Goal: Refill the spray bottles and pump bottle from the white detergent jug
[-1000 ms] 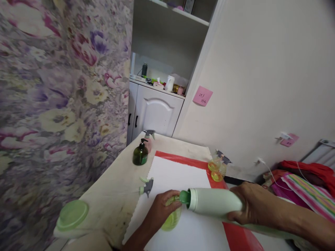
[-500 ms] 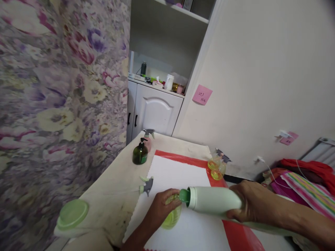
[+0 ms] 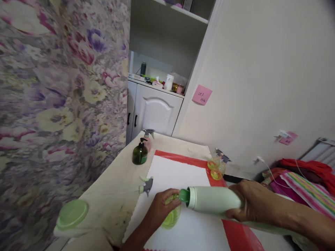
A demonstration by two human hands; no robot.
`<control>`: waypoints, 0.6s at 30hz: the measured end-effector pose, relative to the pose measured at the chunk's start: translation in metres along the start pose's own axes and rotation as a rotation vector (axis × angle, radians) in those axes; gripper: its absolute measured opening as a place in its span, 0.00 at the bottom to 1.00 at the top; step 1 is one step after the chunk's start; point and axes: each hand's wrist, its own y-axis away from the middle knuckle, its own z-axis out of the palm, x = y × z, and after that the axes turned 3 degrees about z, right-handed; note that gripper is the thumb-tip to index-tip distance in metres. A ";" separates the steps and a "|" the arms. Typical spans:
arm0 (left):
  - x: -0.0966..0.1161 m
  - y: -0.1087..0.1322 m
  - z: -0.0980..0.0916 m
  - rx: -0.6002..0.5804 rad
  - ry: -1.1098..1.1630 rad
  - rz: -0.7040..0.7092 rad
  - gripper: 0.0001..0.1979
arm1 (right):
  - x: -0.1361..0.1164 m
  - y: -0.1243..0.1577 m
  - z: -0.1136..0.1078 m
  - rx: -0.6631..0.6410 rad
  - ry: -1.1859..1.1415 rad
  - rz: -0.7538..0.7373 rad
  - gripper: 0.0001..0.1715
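Observation:
My left hand (image 3: pixel 163 205) is closed around the upper part of a clear bottle (image 3: pixel 171 219) with yellow-green liquid in it, standing on a white sheet (image 3: pixel 180 174). My right hand (image 3: pixel 251 202) grips a large pale green jug (image 3: pixel 211 199), tipped nearly level. Its open mouth points left, and a green spout (image 3: pixel 184 196) there sits right at the clear bottle's neck, by my left fingertips. Whether liquid runs out I cannot tell. A grey and green spray trigger (image 3: pixel 147 186) with a thin tube lies left of my left hand.
A dark green pump bottle (image 3: pixel 140 153) and a pink spray bottle (image 3: pixel 148 141) stand at the table's far left. Two clear spray bottles (image 3: pixel 217 169) with yellow liquid stand at the right edge. A light green lid (image 3: pixel 73 213) lies front left. Floral curtain (image 3: pixel 65 87) hangs left.

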 end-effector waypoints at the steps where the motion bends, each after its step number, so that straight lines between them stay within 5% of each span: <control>1: 0.001 0.000 0.000 -0.001 0.001 0.002 0.10 | 0.000 0.000 0.000 -0.001 -0.002 0.000 0.12; 18: 0.000 -0.002 0.000 -0.008 -0.007 -0.004 0.09 | 0.000 0.000 0.000 0.007 -0.003 -0.003 0.12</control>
